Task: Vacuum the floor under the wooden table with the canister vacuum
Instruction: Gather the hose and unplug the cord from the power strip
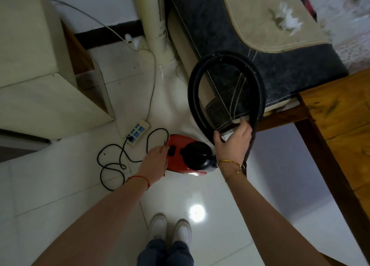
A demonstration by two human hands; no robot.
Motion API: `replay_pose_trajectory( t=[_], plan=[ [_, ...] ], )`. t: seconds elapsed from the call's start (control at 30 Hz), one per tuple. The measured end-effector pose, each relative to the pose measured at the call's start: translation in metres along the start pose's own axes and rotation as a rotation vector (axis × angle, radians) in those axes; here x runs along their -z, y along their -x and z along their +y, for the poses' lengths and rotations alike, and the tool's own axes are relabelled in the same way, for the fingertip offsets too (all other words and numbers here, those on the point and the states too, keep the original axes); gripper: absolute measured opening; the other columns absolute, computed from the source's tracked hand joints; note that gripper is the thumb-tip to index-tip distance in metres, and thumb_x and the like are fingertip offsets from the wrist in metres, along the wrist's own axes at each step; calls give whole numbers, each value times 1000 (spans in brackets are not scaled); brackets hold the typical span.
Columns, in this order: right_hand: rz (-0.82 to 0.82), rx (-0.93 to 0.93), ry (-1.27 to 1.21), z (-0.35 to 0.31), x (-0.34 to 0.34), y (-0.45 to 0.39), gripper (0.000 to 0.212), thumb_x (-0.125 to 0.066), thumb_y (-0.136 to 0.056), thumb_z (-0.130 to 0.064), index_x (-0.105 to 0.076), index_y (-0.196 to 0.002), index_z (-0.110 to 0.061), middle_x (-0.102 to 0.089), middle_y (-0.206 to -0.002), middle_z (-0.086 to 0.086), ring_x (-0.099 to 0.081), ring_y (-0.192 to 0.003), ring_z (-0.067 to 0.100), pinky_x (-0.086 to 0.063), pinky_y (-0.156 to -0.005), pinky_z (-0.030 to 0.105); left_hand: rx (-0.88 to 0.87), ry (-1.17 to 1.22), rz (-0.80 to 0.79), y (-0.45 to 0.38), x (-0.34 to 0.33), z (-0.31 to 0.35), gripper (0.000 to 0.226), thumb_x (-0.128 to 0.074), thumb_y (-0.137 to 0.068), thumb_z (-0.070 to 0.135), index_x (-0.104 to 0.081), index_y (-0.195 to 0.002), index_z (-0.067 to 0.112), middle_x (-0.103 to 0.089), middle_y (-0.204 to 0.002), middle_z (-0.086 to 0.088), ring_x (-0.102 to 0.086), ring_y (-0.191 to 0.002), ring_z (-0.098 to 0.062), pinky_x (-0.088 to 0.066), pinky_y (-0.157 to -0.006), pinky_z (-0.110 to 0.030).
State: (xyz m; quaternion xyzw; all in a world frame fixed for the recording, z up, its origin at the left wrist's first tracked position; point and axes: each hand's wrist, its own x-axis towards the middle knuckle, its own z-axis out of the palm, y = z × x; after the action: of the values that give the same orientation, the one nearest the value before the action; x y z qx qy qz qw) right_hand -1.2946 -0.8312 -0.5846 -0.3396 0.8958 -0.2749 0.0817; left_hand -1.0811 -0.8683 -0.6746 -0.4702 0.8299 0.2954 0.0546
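A small red and black canister vacuum (186, 155) sits on the white tiled floor in front of me. My left hand (157, 158) rests on its red top, fingers curled over the rear edge by a dark button. A black ribbed hose (195, 97) arcs up from the canister in a big loop. My right hand (233, 140) grips the hose's handle end where it meets the dark wand (250, 145), which runs down behind my wrist. The wooden table (344, 113) stands at the right, with its dark leg reaching the floor.
A black power cord (118, 159) coils on the floor from the vacuum to a white power strip (138, 131). A dark mattress (260, 69) leans behind the hose. A white fan column (158, 23) stands at the back, cream boxes (34, 65) at left. My shoes (170, 228) are below.
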Motion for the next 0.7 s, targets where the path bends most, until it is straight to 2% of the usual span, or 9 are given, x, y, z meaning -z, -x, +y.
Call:
replay_pose_trajectory(
  t=[0.1, 0.2, 0.4, 0.47, 0.57, 0.7],
  plan=[
    [-162, 99, -55, -22, -8, 20, 65, -71, -81, -23, -40, -136, -7, -46, -132, 10, -43, -125, 22, -35, -108, 29, 37, 29, 32, 19, 17, -10, 45, -46, -97, 11, -39, -142, 4, -46, -140, -15, -43, -129, -26, -28, -109, -30],
    [-318, 151, -69, -44, -24, 39, 61, -68, -84, -24, -40, -136, -8, -46, -134, 9, -41, -128, 22, -36, -110, 33, 107, 45, 55, 38, 29, -30, 50, -41, -100, 15, -28, -148, 7, -36, -149, -13, -34, -137, -24, -21, -115, -29],
    [-581, 216, -23, -82, -68, 69, 49, -64, -85, -24, -48, -130, -13, -50, -129, 7, -43, -122, 23, -34, -108, 35, 213, 78, 123, 65, 47, -81, 51, -42, -100, 18, -27, -149, 8, -34, -150, -11, -31, -138, -21, -21, -115, -27],
    [-626, 275, 51, -88, -88, 75, 42, -60, -87, -24, -50, -127, -14, -53, -124, 6, -45, -118, 23, -33, -104, 30, 244, 123, 126, 68, 50, -101, 51, -43, -100, 15, -29, -148, 7, -36, -149, -12, -34, -137, -22, -24, -116, -29],
    [-661, 320, 72, -94, -123, 79, 39, -59, -89, -24, -52, -126, -14, -55, -123, 6, -45, -118, 23, -35, -104, 31, 250, 134, 148, 59, 47, -136, 49, -42, -99, 11, -30, -146, 5, -38, -147, -14, -41, -131, -25, -28, -113, -30],
    [-723, 379, 80, -92, -189, 82, 42, -59, -90, -22, -51, -129, -11, -54, -128, 9, -46, -122, 25, -34, -106, 31, 284, 89, 166, 28, 25, -191, 49, -40, -99, 5, -29, -147, 5, -35, -149, -15, -35, -136, -25, -23, -113, -27]
  ],
)
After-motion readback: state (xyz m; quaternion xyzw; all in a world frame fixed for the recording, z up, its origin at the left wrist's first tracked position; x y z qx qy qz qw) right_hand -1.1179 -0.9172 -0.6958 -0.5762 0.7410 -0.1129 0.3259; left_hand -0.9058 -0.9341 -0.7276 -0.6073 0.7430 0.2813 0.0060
